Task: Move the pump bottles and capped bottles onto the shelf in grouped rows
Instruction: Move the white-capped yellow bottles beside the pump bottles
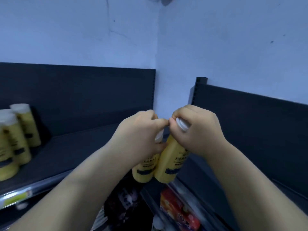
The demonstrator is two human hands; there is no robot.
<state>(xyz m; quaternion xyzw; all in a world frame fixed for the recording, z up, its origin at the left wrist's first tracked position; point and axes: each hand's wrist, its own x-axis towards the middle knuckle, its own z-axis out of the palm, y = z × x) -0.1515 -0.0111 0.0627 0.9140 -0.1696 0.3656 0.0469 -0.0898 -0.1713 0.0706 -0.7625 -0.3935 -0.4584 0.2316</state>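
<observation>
Glossy yellow plastic bottles (168,164) with ribbed white caps (183,125); matt dark metal shelf (66,155).

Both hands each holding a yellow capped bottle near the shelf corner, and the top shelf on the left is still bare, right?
Not bare. The head view shows several yellow capped bottles already standing at the left end of the top shelf. The rest holds: the left hand and the right hand each hold a yellow bottle near the corner.

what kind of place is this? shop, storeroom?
Probably a small shop aisle. Dark metal shelf with a price-label strip on its front edge, identical yellow capped bottles lined up, and boxed goods on the tier below.
</observation>
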